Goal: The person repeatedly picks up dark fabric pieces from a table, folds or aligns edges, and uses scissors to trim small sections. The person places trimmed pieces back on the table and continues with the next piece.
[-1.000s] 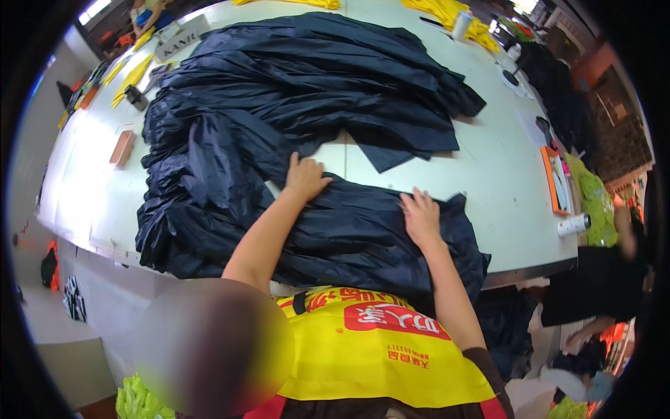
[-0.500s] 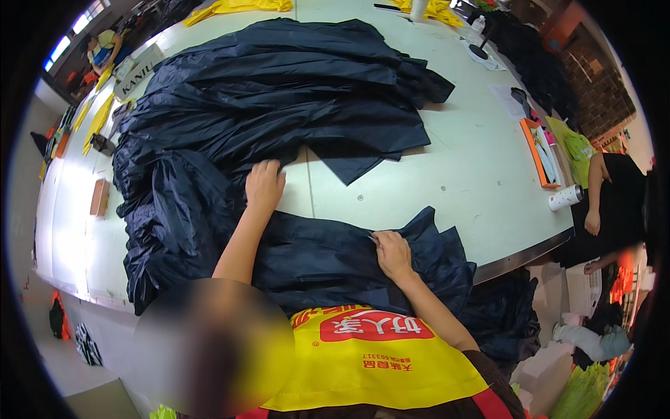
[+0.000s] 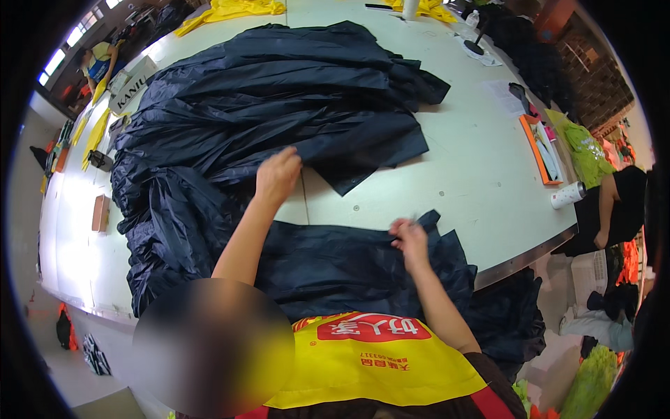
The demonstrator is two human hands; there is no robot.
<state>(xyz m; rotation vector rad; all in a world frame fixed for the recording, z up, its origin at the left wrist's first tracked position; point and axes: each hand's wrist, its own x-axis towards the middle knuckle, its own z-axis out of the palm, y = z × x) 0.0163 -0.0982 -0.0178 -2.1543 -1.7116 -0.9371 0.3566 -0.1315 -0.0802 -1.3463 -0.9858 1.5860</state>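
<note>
A large spread of thin, dark navy, slightly shiny fabric (image 3: 265,105) covers most of a long pale table (image 3: 474,174), lying in loose pleats and crumpled folds, with one piece draped over the near edge toward the person. It looks light, limp and probably slippery, the kind of cloth that slides and bunches instead of holding a shape; a cut edge or corner seems the surest place to take it, pinched between fingertips.

The left hand (image 3: 277,176) reaches forward, arm nearly straight, palm down, its grip closed over a fold at the edge of the far piece. The right hand (image 3: 410,234) sits closer in, elbow bent, fingers pinching the upper edge of the near piece.

Farther out on the table are yellow fabric (image 3: 230,8) at the far end, an orange tray (image 3: 541,150) and a white cylinder (image 3: 569,194) to the right, and a small brown block (image 3: 100,212) to the left. Another person's arm (image 3: 606,209) shows at the right rim.
</note>
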